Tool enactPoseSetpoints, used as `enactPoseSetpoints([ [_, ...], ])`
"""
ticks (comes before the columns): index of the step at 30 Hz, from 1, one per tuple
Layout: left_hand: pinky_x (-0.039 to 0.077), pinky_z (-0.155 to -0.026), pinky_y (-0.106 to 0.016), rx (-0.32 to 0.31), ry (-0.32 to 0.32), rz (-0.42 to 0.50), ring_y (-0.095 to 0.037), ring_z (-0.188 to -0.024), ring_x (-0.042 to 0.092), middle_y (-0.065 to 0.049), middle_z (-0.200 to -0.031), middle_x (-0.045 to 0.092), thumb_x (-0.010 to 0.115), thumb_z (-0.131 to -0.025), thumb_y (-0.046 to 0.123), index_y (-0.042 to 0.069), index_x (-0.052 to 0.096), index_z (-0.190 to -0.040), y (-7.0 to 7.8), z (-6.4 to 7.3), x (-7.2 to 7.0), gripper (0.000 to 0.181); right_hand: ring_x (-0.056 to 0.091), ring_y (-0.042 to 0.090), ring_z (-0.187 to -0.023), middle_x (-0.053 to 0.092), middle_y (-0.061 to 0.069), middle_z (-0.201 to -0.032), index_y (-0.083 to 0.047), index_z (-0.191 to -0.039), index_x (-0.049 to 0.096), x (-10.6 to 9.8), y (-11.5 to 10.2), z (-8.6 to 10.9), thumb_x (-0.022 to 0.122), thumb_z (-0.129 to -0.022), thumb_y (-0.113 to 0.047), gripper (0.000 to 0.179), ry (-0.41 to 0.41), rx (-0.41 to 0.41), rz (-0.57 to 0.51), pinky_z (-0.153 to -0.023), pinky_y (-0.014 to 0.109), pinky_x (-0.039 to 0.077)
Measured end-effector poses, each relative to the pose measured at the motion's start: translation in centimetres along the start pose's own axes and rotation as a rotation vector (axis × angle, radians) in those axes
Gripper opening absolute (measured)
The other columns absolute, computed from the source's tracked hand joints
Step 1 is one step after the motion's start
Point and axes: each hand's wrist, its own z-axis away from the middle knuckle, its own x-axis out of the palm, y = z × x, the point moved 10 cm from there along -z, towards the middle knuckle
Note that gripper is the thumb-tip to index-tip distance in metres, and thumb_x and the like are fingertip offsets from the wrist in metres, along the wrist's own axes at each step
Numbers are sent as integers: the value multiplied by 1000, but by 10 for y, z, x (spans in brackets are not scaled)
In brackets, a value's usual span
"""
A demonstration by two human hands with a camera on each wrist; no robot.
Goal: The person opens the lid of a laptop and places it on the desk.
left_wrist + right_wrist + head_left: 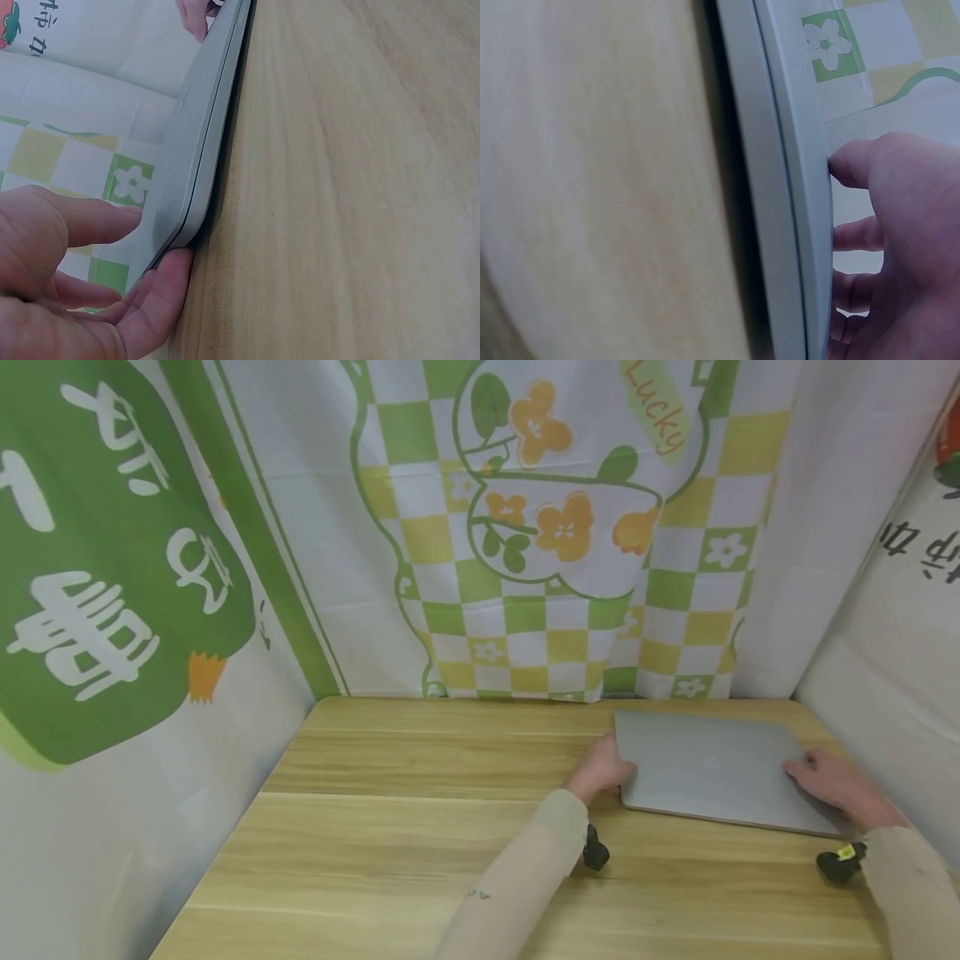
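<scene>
A closed silver laptop (712,768) lies at the right rear of the wooden table. At its left edge, my left hand (602,764) grips the corner, thumb over the lid and fingers at the underside. The left wrist view has this hand (82,277) close up, with one fingertip below the laptop's (196,157) corner. On the opposite side my right hand (836,783) holds the right edge, its thumb on the lid. From the right wrist, the fingertips of this hand (907,240) disappear behind the laptop's lid (799,172), and a dark gap runs under the front edge.
The wooden table (420,852) stretches left and forward from the laptop. Behind it hangs a green-and-yellow checked curtain (525,635); a green printed cloth (127,635) on the left and a white one (900,643) on the right flank it. Black wrist cameras sit under both sleeves.
</scene>
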Motion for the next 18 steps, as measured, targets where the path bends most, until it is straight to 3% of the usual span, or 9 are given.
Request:
enactPoseSetpoints([
  [5,58,-53,-29,-7,-8,5,-17,-55,59,-18,-109,63,69,-87,7,-2,48,-133,-1,0,-1,52,37,65,-118,29,50,-135,27,-135,25,0,1,-1,28,-100,-58,92,-6,-15,5,-95,69,41],
  [13,55,-45,-26,22,-2,-6,-17,-51,58,-12,-86,64,64,-85,-1,-1,63,-105,-4,-4,-1,20,38,65,-117,31,50,-134,28,-134,27,-2,-9,3,31,-100,-58,93,-32,-32,24,-95,69,41],
  [18,54,-45,-25,20,8,-13,-16,-51,56,-12,-85,62,67,-85,2,-3,61,-106,-6,-3,-2,22,39,65,-116,31,50,-133,27,-135,27,-2,-11,4,30,-100,-58,91,-31,-32,32,-94,69,42],
])
